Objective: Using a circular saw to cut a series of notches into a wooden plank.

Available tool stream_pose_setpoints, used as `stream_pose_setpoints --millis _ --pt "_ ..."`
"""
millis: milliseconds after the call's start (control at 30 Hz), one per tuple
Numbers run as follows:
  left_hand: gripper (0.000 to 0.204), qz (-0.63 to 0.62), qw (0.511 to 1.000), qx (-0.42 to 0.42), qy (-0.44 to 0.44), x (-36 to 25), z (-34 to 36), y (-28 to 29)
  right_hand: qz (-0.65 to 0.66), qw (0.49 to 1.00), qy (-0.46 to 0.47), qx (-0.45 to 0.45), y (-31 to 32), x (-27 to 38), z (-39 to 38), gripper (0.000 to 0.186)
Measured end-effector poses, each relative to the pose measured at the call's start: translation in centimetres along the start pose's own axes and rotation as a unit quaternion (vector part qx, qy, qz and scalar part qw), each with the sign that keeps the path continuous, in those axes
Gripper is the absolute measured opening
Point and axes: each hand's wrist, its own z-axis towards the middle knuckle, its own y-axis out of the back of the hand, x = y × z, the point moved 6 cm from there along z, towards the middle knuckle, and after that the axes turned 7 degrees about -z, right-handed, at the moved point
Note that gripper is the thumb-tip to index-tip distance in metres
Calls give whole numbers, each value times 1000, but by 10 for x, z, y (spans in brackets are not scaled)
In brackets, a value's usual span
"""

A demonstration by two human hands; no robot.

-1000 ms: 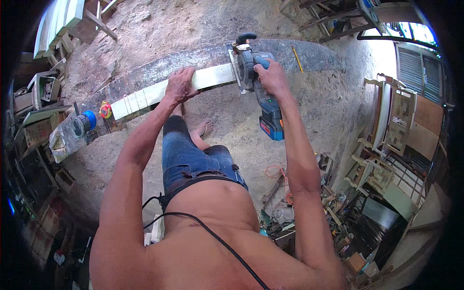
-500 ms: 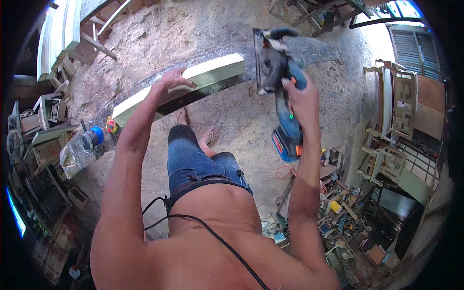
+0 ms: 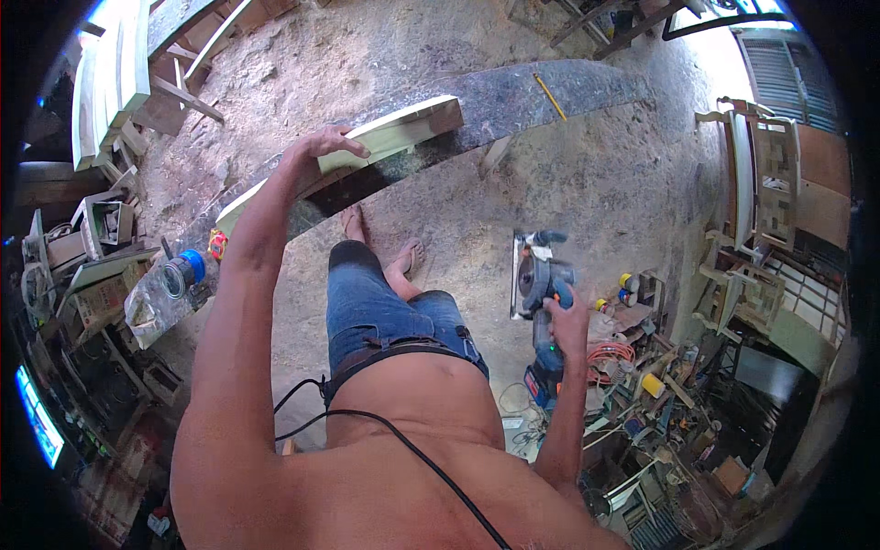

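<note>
My left hand (image 3: 328, 145) is closed over a pale squared wooden beam (image 3: 403, 126), with a finger stretched along its upper face. The beam lies lengthwise on a dark, narrow workbench (image 3: 500, 99). Low on the right, my right hand (image 3: 570, 325) is wrapped round the handle of a cordless circular saw (image 3: 543, 280). The saw hangs over the floor, apart from the beam and bench, its base plate turned to the left. A yellow pencil (image 3: 551, 97) lies on the bench beyond the beam's right end.
By the beam's left end are a red-and-yellow tape measure (image 3: 217, 244) and a clear plastic container (image 3: 158, 302) with a blue top. Tools and scraps (image 3: 655, 431) clutter the floor at lower right. Wooden frames (image 3: 747, 202) lean on the right; pale boards (image 3: 110, 87) stand far left.
My right hand has brought the circular saw down and toward me, away from the beam's right end. The pencil on the bench now shows. My left hand stays on the beam.
</note>
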Motion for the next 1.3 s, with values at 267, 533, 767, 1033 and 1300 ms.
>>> stream_pose_setpoints --millis 267,533,767,1033,1300 --pt "73 73 994 47 63 -11 33 -13 9 998 -54 -19 3 -13 -27 47" --pt "71 125 990 35 62 -13 20 -5 35 999 -21 -2 -2 57 -24 51" --pt "66 179 946 33 -268 -34 -19 -32 -17 995 102 10 -29 121 0 54" --pt "77 343 862 -347 -138 -46 -73 -105 -50 975 214 46 -81 215 41 60" --pt "75 351 854 -355 -149 -44 -75 -108 -139 950 275 47 -121 240 55 60"
